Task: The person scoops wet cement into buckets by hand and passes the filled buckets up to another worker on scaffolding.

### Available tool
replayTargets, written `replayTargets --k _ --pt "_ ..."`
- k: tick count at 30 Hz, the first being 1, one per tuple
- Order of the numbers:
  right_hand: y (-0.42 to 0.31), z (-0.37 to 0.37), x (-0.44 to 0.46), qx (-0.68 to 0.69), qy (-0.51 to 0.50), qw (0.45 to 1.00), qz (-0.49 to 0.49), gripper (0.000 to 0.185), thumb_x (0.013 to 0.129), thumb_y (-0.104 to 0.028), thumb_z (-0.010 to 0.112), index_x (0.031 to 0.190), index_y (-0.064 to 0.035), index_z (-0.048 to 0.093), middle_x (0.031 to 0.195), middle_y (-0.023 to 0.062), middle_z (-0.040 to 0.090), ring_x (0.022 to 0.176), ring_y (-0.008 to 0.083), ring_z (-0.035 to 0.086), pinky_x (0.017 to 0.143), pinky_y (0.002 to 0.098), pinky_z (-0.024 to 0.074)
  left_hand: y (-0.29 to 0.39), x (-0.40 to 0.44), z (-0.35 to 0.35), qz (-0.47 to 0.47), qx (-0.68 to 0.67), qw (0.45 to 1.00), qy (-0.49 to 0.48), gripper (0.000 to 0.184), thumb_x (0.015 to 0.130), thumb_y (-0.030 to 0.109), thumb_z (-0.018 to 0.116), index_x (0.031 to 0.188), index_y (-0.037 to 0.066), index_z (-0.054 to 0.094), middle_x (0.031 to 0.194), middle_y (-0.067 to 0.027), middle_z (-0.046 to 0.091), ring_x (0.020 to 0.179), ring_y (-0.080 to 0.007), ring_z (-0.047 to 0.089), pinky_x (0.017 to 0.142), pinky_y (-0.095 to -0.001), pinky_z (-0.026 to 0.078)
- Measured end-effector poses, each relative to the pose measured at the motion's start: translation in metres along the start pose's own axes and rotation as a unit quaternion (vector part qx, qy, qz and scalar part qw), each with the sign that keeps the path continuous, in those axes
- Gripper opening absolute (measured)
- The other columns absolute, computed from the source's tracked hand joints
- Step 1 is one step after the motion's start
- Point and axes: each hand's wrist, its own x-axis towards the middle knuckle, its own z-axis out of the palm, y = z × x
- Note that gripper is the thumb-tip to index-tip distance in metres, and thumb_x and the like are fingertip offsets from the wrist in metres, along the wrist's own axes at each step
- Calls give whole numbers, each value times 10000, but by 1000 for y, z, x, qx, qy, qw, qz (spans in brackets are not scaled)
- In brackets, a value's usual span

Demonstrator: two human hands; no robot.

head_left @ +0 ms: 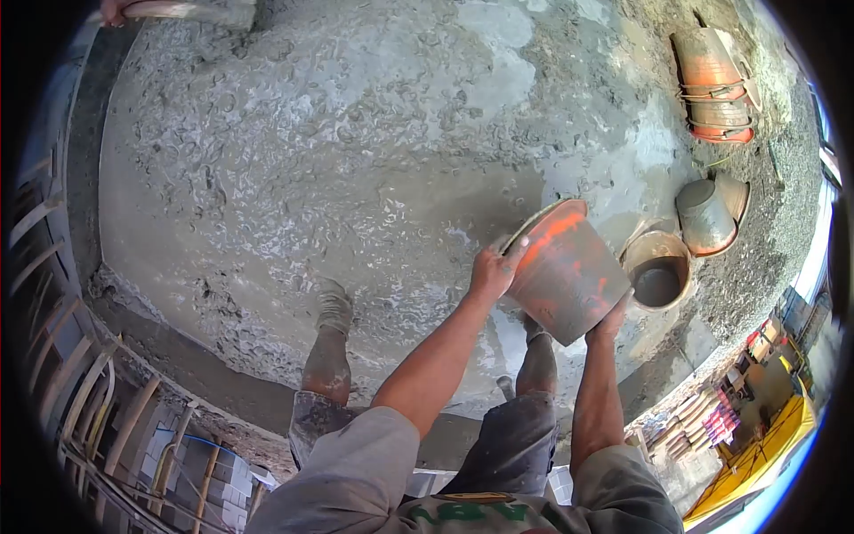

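An orange bucket [574, 267] coated with grey cement is tipped on its side above the wet concrete [294, 178], its mouth turned away from me. My left hand [500, 269] is closed on its rim, thumb on the outer wall. At the base, my right hand [610, 319] grips the lower edge, with its fingers partly hidden by the bucket. The inside of the bucket cannot be seen. Just right of it stands an upright bucket [633, 258] with grey liquid inside.
More buckets [707, 218] lie at the right, and a stack of orange buckets [716, 89] lies farther off. My feet stand in the concrete. A low edge [222, 383] runs along the near side. Another person's hand [114, 11] shows at the top left.
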Motion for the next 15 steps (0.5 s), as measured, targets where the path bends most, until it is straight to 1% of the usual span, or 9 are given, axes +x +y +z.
replayTargets --k 2,4,6,8,10,11,12,14,15 --pt "-45 -16 54 -23 -57 996 -64 680 846 -634 304 1314 -143 353 1179 57 497 942 240 526 744 363 449 -16 40 61 -77 -74 992 -63 480 831 486 508 1026 53 575 875 -178 621 818 -336 591 717 -380 452" --pt "-64 -5 109 -56 -59 996 -22 630 877 -564 294 1291 -95 374 1178 117 485 972 253 536 750 370 480 -31 79 79 -35 -69 995 -63 472 853 476 473 1035 50 561 873 -202 606 816 -369 575 733 -392 443" --pt "-33 24 157 -123 -97 986 64 653 866 -564 309 1308 -84 349 1244 157 430 1024 289 511 793 418 467 -33 99 45 -54 -8 998 22 463 868 464 451 1000 35 565 793 -207 598 772 -375 565 730 -396 442" --pt "-5 102 109 -281 72 955 -64 678 845 -584 329 1296 -79 359 1300 183 363 1073 328 476 860 433 428 -60 100 -22 -99 39 993 58 544 852 505 451 989 -9 562 751 -202 599 764 -359 573 732 -393 447" --pt "24 172 32 -454 172 872 -57 712 825 -615 341 1296 -82 363 1325 193 318 1106 355 447 912 421 384 -60 96 -101 -217 40 968 121 716 805 595 475 959 -99 561 748 -206 618 786 -307 606 745 -380 451" --pt "41 204 1 -461 196 863 -71 701 825 -614 342 1286 -88 380 1297 196 351 1108 360 446 919 411 376 -69 83 -145 -120 69 977 161 767 752 637 524 801 -126 582 748 -215 623 768 -241 608 707 -365 461" --pt "62 231 -24 -469 216 852 -81 690 825 -613 343 1275 -94 398 1270 199 385 1109 365 445 926 400 369 -71 67 -179 -97 88 966 222 742 753 628 533 741 -112 584 729 -209 621 729 -239 604 676 -370 464" --pt "102 276 -44 -349 76 934 -22 665 834 -593 348 1245 -76 429 1215 162 455 1094 334 457 913 394 380 -39 65 -259 -68 116 945 297 707 744 611 560 664 -91 582 690 -201 616 673 -231 595 626 -379 465" --pt "140 296 -49 -208 16 978 14 652 840 -584 346 1233 -71 437 1199 147 469 1088 319 460 907 386 384 -7 63 -306 -72 128 937 316 693 734 603 579 647 -85 579 671 -201 612 655 -227 591 607 -383 463"
